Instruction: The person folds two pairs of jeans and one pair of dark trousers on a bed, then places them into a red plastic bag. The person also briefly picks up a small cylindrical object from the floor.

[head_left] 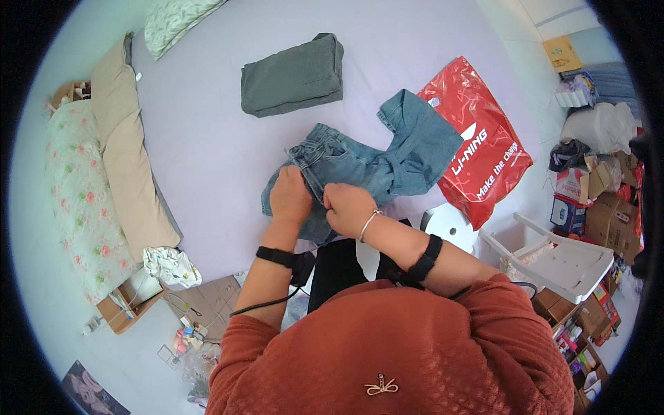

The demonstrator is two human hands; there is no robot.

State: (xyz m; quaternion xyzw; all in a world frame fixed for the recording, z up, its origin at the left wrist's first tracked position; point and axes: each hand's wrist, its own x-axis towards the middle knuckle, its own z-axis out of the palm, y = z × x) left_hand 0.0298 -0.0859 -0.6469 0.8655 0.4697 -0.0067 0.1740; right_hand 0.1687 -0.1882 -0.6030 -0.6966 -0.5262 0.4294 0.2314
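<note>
A pair of blue jeans (360, 162) lies crumpled near the bed's front edge, its waistband toward me and one leg bent off to the right. My left hand (290, 196) is closed on the jeans by the waistband. Close beside it, my right hand (346, 209) pinches the denim too, fingers curled in. What exactly the fingertips grip is hidden under both hands. Beyond the jeans rests a folded dark grey-green garment (294, 76). At the right, the far leg of the jeans overlaps a red plastic bag (484, 138).
The bed (200, 138) has a pale lilac sheet. A long beige cushion (124, 138) and a floral one (90, 200) line its left side. A white chair (553, 263) stands at the right, near stacked boxes (612, 228). A patterned pillow (180, 21) lies far left.
</note>
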